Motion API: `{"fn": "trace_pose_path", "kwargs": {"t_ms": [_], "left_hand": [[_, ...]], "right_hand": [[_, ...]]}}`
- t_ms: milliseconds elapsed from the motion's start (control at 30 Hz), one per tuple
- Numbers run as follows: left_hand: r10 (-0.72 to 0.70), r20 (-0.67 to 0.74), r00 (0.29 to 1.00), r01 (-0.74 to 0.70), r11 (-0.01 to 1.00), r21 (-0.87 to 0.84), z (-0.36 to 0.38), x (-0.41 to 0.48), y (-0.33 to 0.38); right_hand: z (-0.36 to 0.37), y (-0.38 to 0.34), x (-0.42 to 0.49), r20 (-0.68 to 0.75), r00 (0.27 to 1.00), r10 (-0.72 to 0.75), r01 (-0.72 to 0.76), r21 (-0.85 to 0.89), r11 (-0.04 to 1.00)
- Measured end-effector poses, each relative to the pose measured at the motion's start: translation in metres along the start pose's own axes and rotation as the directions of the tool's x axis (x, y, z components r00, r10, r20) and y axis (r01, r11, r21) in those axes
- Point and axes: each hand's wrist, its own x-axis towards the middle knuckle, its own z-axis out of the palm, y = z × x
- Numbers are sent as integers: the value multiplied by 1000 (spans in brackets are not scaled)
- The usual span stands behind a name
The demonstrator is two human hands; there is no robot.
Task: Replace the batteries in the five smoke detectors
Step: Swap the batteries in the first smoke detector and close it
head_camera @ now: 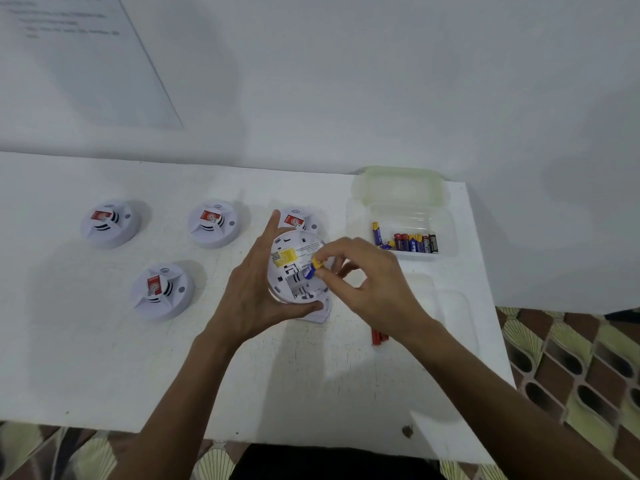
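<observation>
My left hand (258, 287) grips a white smoke detector (294, 271) tilted up with its back toward me; a yellow label and the open battery bay show. My right hand (367, 282) pinches a blue and yellow battery (313, 268) at the bay. A white part (320, 311), maybe the detector's cover, lies on the table just under it. Three more detectors stand face up on the table at far left (109, 223), at centre back (214, 223) and at front left (161, 291). Another detector (299, 220) sits partly hidden behind the held one.
A clear plastic box (446, 233) with its lid (398, 185) open holds several batteries (408, 241) at the back right. A second clear tray (446, 313) lies in front of it. Red batteries (379, 336) lie on the white table (104, 358) under my right wrist. The table's right edge drops to a tiled floor.
</observation>
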Motion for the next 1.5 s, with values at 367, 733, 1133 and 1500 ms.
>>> {"fn": "trace_pose_path", "kwargs": {"t_ms": [367, 733, 1133, 1500], "left_hand": [[47, -1, 999, -46, 980, -193, -10, -1, 16], [116, -59, 991, -124, 981, -152, -14, -8, 20], [129, -34, 991, -129, 992, 4, -16, -10, 5], [163, -66, 984, -161, 986, 36, -19, -4, 5]], "right_hand": [[-11, 0, 22, 337, 855, -393, 490, -282, 825], [-24, -7, 39, 521, 757, -395, 593, -295, 749], [-49, 44, 63, 0, 995, 98, -91, -347, 933], [-40, 123, 83, 95, 766, 636, -434, -654, 620]]}}
